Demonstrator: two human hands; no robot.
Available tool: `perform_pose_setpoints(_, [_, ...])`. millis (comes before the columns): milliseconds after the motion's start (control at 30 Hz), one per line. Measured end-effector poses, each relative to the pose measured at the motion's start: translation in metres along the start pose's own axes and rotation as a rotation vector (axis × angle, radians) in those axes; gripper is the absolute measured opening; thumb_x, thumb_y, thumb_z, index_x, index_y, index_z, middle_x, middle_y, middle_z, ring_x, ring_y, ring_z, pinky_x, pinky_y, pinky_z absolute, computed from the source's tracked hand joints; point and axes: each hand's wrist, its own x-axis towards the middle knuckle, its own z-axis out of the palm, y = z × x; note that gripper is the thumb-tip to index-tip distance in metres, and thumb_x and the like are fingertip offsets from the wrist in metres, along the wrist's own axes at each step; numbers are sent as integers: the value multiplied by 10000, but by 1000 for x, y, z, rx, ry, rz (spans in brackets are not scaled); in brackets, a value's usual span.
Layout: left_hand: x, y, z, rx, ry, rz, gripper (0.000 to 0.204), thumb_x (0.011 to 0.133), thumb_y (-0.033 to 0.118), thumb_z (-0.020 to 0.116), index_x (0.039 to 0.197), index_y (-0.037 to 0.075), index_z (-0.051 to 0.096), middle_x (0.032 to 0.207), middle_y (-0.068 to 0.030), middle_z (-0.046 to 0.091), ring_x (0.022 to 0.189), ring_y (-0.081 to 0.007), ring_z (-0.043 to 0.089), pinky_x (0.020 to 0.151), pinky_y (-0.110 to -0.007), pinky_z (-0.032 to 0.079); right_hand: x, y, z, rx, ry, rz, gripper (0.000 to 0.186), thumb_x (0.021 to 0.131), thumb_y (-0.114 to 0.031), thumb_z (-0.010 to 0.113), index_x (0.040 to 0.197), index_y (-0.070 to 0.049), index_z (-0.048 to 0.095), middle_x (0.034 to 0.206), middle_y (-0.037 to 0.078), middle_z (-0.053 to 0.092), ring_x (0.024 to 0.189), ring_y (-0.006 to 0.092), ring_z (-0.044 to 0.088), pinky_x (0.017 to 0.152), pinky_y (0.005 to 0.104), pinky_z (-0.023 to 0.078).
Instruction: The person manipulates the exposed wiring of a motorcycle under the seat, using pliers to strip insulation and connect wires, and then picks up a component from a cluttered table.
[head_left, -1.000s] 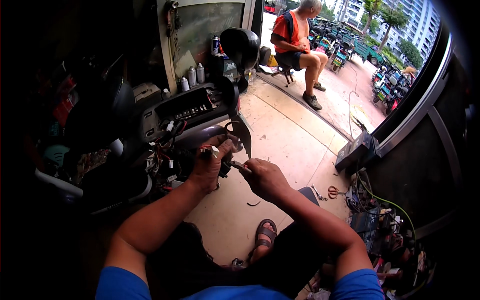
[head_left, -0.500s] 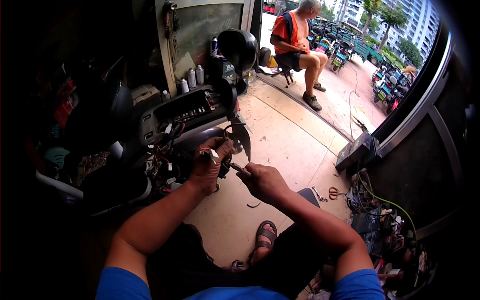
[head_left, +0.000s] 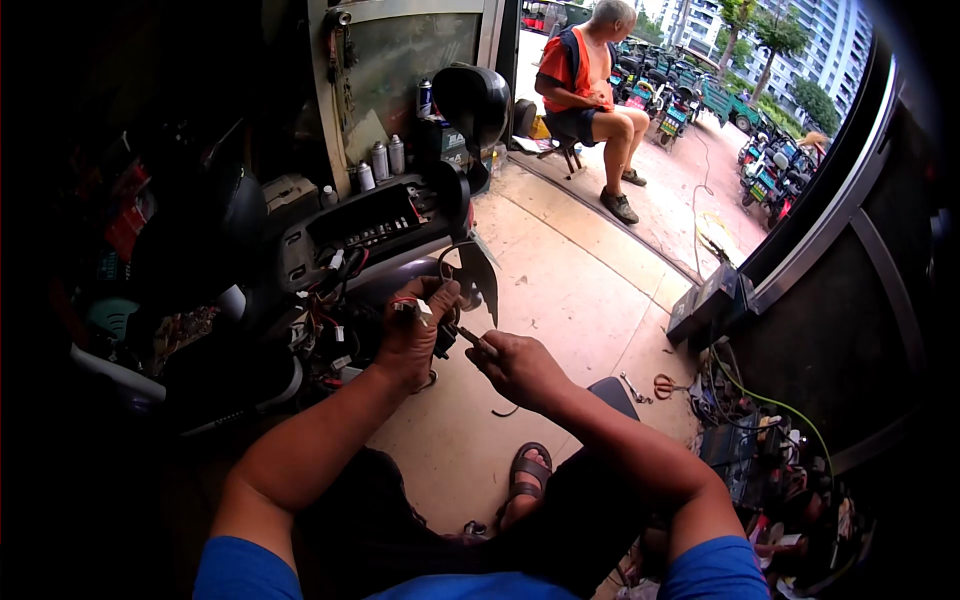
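In front of me my left hand (head_left: pixel 405 350) is closed around a white plug connector (head_left: pixel 424 313) with red and dark wires trailing from it. A dark cable (head_left: pixel 445 262) loops up past its fingertips. My right hand (head_left: pixel 522 366) grips a slim, dark, rod-like tool (head_left: pixel 467 334), its tip pointing at the left hand. I cannot make out the exact kind of tool. Close beyond the left hand is a partly dismantled electric scooter (head_left: pixel 275 262), its loose wiring (head_left: pixel 325 330) and white plugs hanging out.
Red-handled scissors (head_left: pixel 664 386) and a wrench (head_left: pixel 629 384) lie on the floor at right, by heaped parts and cables (head_left: pixel 770 460). A dark box (head_left: pixel 700 305) stands at the doorway. Spray cans (head_left: pixel 380 160) stand beyond the scooter. Outside, a person in an orange vest (head_left: pixel 572 75) sits.
My right hand has drawn slightly back from the left, and more of the tool's shaft shows. The left hand keeps its hold on the connector. The whole view has shifted slightly.
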Motion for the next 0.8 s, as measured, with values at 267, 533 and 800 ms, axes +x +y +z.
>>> perform_pose_setpoints(267, [0,2,-2,-22,-4,-43,208,969,241,767,968,49,688,840,0,688,727,-67,547,686,-235,434,7,9,-6,-28,-18,-103,331,1017,-339,622,930,-20,602,832,220,635,822,437,644,714,500,507])
perform_pose_setpoints(533, [4,0,0,-199,-78,-261,226,960,299,774,981,85,704,824,41,655,728,-44,557,691,-210,452,15,14,-19,-212,111,-272,191,980,-243,659,978,-53,640,903,148,656,857,365,658,742,467,532])
perform_pose_setpoints(800, [6,-1,-7,-256,-187,-352,204,986,289,739,1017,92,698,875,35,680,778,-54,617,740,-218,510,18,13,-27,-198,103,-351,155,954,-184,681,1019,-50,635,936,149,661,901,363,658,772,457,537])
